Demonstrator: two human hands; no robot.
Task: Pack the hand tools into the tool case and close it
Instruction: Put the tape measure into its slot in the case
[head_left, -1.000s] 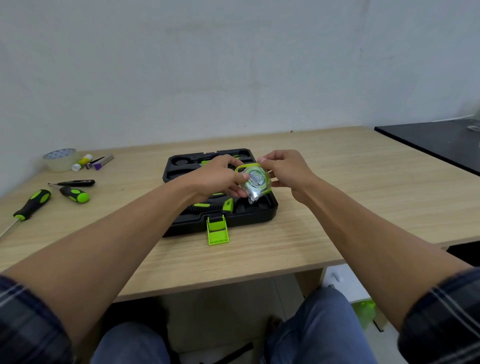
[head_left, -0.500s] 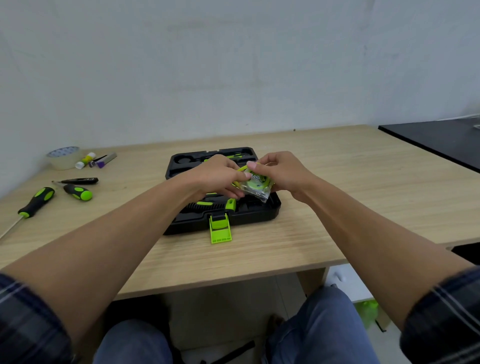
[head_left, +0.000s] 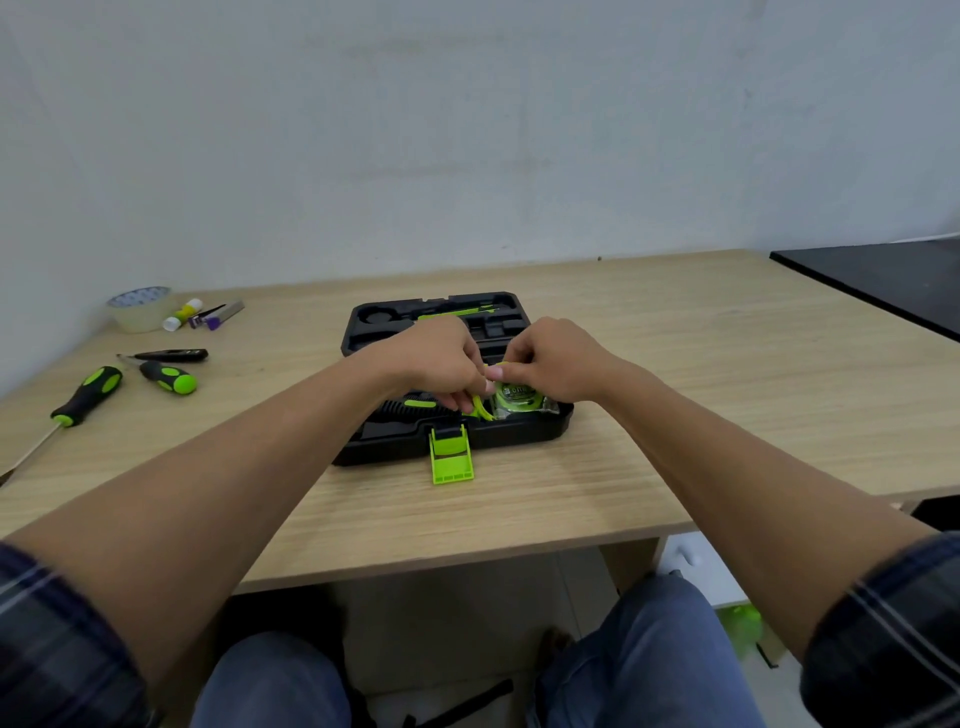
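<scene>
Open black case (head_left: 519, 439) lies flat at frame centre on a wood table (head_left: 701, 395), with its green latch (head_left: 452, 457) flipped out toward the table's near edge.

Tape measure (head_left: 515, 399), green with a round face, sits at the case's near right corner. It is low in the tray, but whether it is fully seated can't be told.

Left hand (head_left: 441, 364) comes in from lower left with fingers curled. Its fingertips pinch at the tape measure's left edge, where a thin green loop (head_left: 480, 409) hangs. Right hand (head_left: 558, 358) comes in from lower right with fingers curled over the top of the tape measure and the thumb on its upper left rim. The two thumbs nearly touch. Neither hand is spread.

Inside the case, a slim green tool (head_left: 457, 313) lies in a far slot. A black-and-green handle (head_left: 415, 405) lies in the near row, partly under the left hand. Other moulded slots show at the far left of the tray.

At frame left on the table:
- a long green-black screwdriver (head_left: 88, 395)
- a stubby screwdriver (head_left: 169, 376) just right of it
- a thin black tool (head_left: 166, 356) behind the stubby one

All three are well apart from the case.

Further back at upper left:
- a tape roll (head_left: 139, 307) by the wall
- a glue stick (head_left: 182, 314) beside it
- a small grey-purple item (head_left: 218, 314), type unclear

A black surface (head_left: 883, 280) is at the right edge of the frame. Plaid sleeves are in the bottom corners and jeans are at bottom centre.
</scene>
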